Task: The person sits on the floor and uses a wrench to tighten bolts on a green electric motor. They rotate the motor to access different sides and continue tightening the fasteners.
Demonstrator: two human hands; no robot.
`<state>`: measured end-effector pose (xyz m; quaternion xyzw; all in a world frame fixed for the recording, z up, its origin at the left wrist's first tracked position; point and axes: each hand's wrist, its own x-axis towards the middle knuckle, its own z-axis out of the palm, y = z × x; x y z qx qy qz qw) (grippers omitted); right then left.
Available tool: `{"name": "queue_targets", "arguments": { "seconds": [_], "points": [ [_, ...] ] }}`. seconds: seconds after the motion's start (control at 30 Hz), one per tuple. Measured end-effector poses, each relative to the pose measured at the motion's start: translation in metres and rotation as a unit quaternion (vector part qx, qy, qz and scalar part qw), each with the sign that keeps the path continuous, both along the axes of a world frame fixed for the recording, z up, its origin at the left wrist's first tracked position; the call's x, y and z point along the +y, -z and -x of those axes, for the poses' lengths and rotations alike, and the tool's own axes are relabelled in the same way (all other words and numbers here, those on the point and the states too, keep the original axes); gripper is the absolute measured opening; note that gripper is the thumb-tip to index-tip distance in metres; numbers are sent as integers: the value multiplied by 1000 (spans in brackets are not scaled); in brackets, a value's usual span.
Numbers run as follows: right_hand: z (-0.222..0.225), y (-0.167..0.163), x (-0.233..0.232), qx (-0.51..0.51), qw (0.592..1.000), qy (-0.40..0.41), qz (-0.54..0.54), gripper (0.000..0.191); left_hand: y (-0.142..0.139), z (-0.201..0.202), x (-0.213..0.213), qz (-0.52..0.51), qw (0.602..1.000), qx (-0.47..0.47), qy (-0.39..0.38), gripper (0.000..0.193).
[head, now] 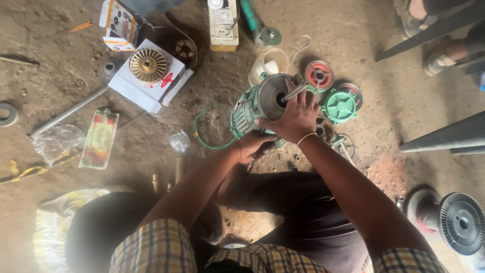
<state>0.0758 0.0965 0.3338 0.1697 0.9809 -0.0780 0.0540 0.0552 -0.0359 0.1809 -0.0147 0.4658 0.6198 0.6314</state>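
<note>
Hands clasp the green motor: right hand gripping on top, left hand gripping its underside.

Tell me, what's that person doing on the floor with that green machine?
A person sits on the dirt floor holding a green motor upright. The right hand grips its open metal top, where a shaft sticks out; the left hand steadies the bottom. Round green and red covers lie beside it, and a brass impeller rests on a white box.

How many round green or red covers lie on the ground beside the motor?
3: a red cover above the right hand, a green cover beside it, another red one partly hidden behind the green.
</note>
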Motion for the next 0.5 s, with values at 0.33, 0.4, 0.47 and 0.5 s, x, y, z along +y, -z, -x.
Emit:
{"name": "queue_targets", "arguments": {
  "seconds": [0.33, 0.4, 0.47, 0.5],
  "points": [
    [4, 7, 0, 49, 999, 2, -12, 140, 15, -16, 18, -8, 991, -93, -100, 33],
    [4, 11, 2, 64, 998, -2, -10, 140, 10, -22, 22, 8, 987, -95, -132, 31],
    [4, 13, 3, 91, 996, -10, -14, 139, 4, -27, 26, 28, 982, -87, -165, 31],
    [4, 13, 4, 99, 995, -17, -21, 139, 0, -28, 27, 21, 983, -93, -159, 27]
  ]
}}
